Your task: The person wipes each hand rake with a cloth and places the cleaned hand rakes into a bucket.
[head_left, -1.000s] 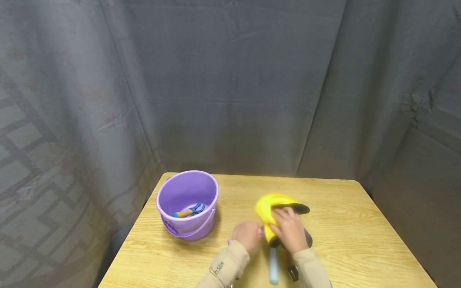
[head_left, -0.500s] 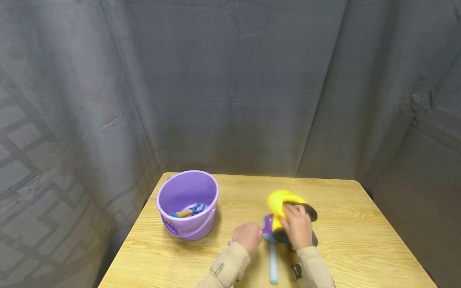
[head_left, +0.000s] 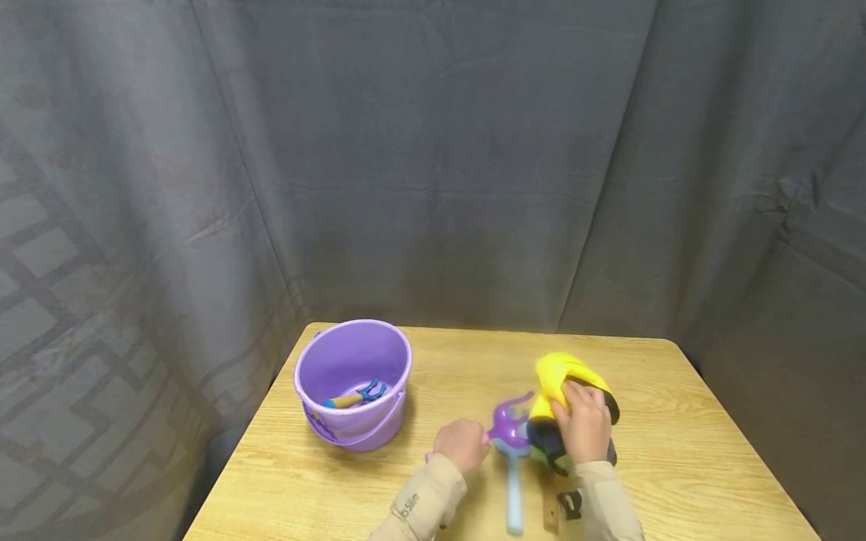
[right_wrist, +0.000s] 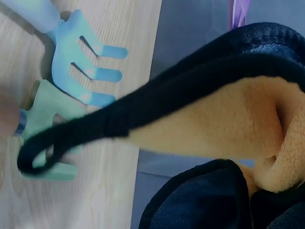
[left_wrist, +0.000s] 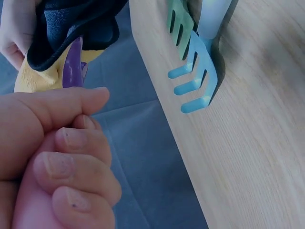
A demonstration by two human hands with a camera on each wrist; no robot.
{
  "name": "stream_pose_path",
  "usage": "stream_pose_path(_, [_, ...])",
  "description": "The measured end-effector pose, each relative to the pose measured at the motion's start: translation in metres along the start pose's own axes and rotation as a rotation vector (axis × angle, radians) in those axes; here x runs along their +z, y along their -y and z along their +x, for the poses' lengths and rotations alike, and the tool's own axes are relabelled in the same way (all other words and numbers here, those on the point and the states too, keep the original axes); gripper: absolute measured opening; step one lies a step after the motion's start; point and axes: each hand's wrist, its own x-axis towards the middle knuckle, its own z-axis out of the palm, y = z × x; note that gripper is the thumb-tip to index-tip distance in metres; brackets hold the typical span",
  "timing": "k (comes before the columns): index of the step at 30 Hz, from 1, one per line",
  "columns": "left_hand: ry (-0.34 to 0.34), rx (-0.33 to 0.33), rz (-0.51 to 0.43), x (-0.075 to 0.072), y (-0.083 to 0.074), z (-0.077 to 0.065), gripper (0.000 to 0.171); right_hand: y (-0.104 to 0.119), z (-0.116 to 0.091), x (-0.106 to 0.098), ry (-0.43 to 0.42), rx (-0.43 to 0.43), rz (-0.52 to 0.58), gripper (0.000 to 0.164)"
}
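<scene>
My left hand [head_left: 461, 445] grips the pink handle of a small purple hand rake [head_left: 509, 428], its curved tines pointing up and right. In the left wrist view, its fingers are curled round the pink handle [left_wrist: 31, 205]. My right hand [head_left: 585, 421] holds a bunched yellow cloth [head_left: 558, 376] with a black underside and black edging, just right of the rake's head. Seen from the left wrist, the dark side of the cloth overlaps the purple tines [left_wrist: 73, 69]. A black hanging loop [right_wrist: 35, 160] dangles from the cloth's edge in the right wrist view.
Below the hands a light blue hand rake [head_left: 514, 496] lies on the wooden table [head_left: 676, 451]. Beside it is a green rake [right_wrist: 52, 105] with a wooden handle [head_left: 551, 515]. A purple bucket [head_left: 361, 436] stands at left, a blue-tined rake [head_left: 348, 400] inside. Grey curtains surround the table.
My right hand has moved to the right with the cloth, away from the purple rake, whose head now shows. The left hand keeps its grip in nearly the same place.
</scene>
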Motion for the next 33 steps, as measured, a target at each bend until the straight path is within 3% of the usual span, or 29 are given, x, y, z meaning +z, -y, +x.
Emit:
stream_pose_path(13, [-0.009, -0.023, 0.004, 0.004, 0.009, 0.001, 0.025, -0.013, -0.001, -0.009, -0.086, 0.217, 0.038, 0.032])
stream_pose_path(19, [-0.007, -0.044, -0.063, 0.001, 0.012, 0.003, 0.024, -0.017, -0.004, -0.011, -0.107, 0.295, 0.055, 0.032])
stream_pose_path(25, [-0.026, -0.046, -0.11, 0.0, 0.014, 0.007, 0.027, -0.023, -0.007, -0.003, -0.123, 0.3, 0.157, 0.034])
stream_pose_path(30, [-0.052, -0.048, -0.153, -0.006, 0.011, 0.009, 0.024, -0.021, -0.007, 0.002, -0.139, 0.375, 0.258, 0.019])
stream_pose_path(33, [-0.07, -0.038, -0.171, -0.01, 0.01, 0.009, 0.024, -0.019, -0.005, 0.004, -0.162, 0.421, 0.295, 0.023])
